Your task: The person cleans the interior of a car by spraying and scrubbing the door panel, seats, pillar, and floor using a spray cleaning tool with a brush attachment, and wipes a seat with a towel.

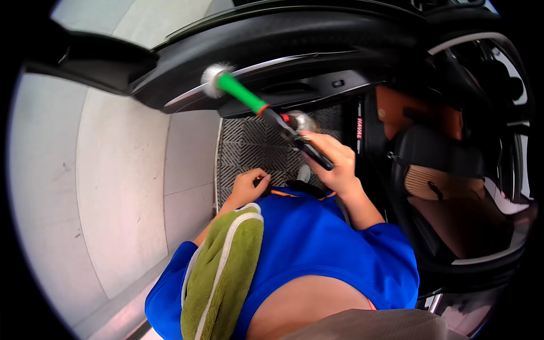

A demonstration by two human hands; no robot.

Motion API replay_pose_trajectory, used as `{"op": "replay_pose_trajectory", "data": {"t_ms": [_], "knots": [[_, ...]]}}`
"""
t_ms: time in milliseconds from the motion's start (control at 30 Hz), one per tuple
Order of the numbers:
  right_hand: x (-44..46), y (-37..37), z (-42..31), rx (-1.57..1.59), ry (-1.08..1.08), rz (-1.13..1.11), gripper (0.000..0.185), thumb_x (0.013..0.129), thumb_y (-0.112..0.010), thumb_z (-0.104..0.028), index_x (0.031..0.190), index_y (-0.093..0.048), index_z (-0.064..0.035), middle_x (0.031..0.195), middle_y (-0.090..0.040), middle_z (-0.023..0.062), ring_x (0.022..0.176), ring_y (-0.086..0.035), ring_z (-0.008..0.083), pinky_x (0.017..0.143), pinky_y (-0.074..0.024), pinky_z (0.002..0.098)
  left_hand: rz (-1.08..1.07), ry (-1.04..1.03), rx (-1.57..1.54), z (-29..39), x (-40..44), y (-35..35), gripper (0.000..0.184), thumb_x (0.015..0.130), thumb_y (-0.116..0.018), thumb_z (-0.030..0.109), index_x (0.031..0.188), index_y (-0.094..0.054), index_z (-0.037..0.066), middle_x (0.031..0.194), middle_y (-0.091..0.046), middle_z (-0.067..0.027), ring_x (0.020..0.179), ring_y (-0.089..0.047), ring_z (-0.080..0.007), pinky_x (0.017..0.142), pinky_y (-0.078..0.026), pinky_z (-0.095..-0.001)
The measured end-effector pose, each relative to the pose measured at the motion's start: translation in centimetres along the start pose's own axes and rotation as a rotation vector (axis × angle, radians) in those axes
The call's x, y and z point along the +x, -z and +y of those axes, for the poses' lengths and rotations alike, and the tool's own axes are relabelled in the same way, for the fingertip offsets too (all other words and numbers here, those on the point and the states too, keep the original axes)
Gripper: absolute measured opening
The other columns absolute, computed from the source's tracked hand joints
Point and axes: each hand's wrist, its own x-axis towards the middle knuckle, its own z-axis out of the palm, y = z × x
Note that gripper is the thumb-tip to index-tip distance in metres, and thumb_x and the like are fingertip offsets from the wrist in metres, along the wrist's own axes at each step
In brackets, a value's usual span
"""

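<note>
Right of centre in the frame, the right hand (335, 161) is wrapped around the black-handled green brush tool (249, 99), whose bristles (216, 80) (rather blurred) overlap the car door (317, 42), upper middle. Lower, left of centre, the left hand (247, 186) curls; whether it holds anything, I cannot tell.

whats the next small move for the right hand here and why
Probably settle the brush lightly against the door panel: the right hand grips the green-and-black tool, and its brush end overlaps the panel's silver trim in view, though I can't tell whether they already touch.
</note>
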Motion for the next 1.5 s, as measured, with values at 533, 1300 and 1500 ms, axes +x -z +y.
{"op": "replay_pose_trajectory", "data": {"t_ms": [533,1300,1500], "knots": [[-5.6,10.8,7.0,0.036,-0.618,0.486,0.032,0.081,-0.067,-0.004,0.112,-0.061,0.0040,0.091,-0.067,0.0075,0.082,-0.061,0.0105,0.075,-0.0480,0.0237,-0.069,-0.119,0.008,3.3,4.5,-4.5,0.014,0.080,-0.064,0.017,0.077,-0.062,0.004,0.070,-0.062,-0.0093,0.050,-0.055,-0.0209,0.048,-0.041,-0.0297],[-5.2,20.5,18.3,0.223,-0.657,0.860,0.013,0.087,-0.061,-0.010,0.084,-0.060,0.0029,0.070,-0.062,0.0048,0.036,-0.042,0.0051,0.034,-0.0297,0.0211,-0.030,0.111,0.010,5.5,4.9,-7.6,0.017,0.083,-0.062,0.019,0.079,-0.063,0.002,0.063,-0.061,-0.0074,0.050,-0.053,-0.0142,0.049,-0.040,-0.0270],[-7.9,19.5,20.1,0.108,-0.817,0.735,0.011,0.085,-0.064,-0.009,0.088,-0.064,0.0016,0.066,-0.063,0.0032,0.037,-0.043,0.0047,0.034,-0.0316,0.0217,0.012,0.230,-0.010,5.0,3.5,-8.5,0.018,0.083,-0.062,0.020,0.080,-0.064,0.003,0.062,-0.061,-0.0075,0.049,-0.052,-0.0140,0.049,-0.040,-0.0272]]}}
